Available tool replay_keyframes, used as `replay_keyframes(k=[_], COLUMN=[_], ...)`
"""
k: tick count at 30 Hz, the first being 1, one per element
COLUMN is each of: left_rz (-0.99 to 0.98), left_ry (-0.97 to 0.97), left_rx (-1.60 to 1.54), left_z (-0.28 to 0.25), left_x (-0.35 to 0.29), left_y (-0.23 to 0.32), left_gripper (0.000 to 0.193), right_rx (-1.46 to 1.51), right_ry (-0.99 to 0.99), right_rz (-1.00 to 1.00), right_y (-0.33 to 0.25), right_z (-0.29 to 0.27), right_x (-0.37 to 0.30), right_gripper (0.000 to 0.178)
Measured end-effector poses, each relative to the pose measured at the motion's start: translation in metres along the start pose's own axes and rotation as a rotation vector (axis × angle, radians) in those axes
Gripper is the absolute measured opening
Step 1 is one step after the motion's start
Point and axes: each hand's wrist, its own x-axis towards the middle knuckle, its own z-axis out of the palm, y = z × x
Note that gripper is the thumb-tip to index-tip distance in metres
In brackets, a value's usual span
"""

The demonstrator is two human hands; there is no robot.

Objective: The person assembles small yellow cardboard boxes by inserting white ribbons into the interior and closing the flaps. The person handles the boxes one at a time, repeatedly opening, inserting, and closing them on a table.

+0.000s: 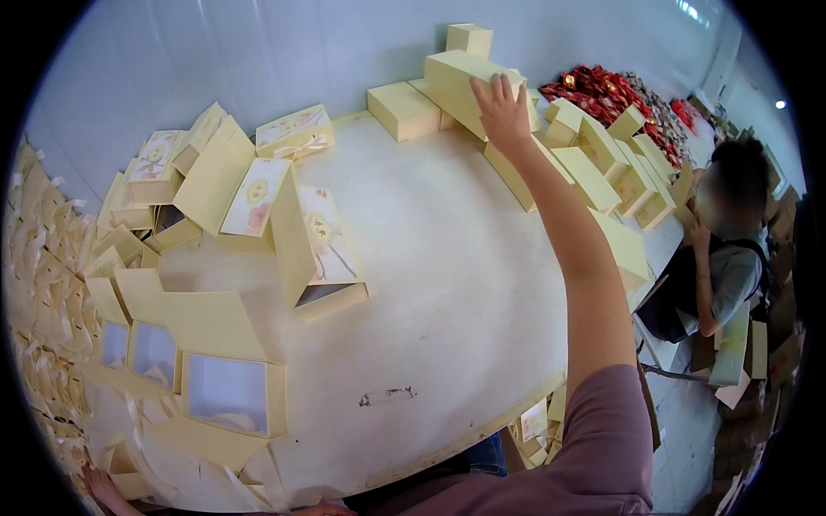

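Stretched far across the table, my right hand (501,112) lies with its fingers spread on a long pale yellow box (456,82). The hand rests against the box's front and top edge and does not wrap round it. Next to it sits a flatter yellow box (403,110), and a small box (470,39) stands up behind. At the bottom edge a bit of skin (323,509) shows, perhaps my left hand, with its fingers mostly cut off. Another hand (105,490) reaches in at the lower left beside a box; whose it is I cannot tell.
Open gift boxes with ribbons (228,391) and floral-lidded boxes (318,236) fill the table's left side. More yellow boxes (594,176) line the right, before a heap of red packets (594,95). A co-worker (731,249) sits at the right. Stacked boxes (47,301) stand far left.
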Motion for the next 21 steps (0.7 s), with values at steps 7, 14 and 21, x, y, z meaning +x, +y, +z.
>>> replay_keyframes(k=[7, 14, 21], left_rz=[0.017, 0.411, 0.667], left_ry=[0.016, -0.182, -0.065], left_rx=[-0.081, 0.072, 0.398], left_z=[0.004, 0.009, 0.028], left_x=[0.0, 0.03, 0.078], left_y=[0.026, 0.068, 0.078], left_gripper=[0.015, 0.016, 0.025], right_rx=[0.091, 1.357, 1.783], right_ry=[0.224, 0.008, -0.749], right_rz=[-0.112, 0.573, 1.042], right_y=[0.027, 0.046, -0.027], right_z=[0.001, -0.147, -0.229], right_x=[0.013, -0.06, -0.233], right_gripper=[0.046, 0.032, 0.029])
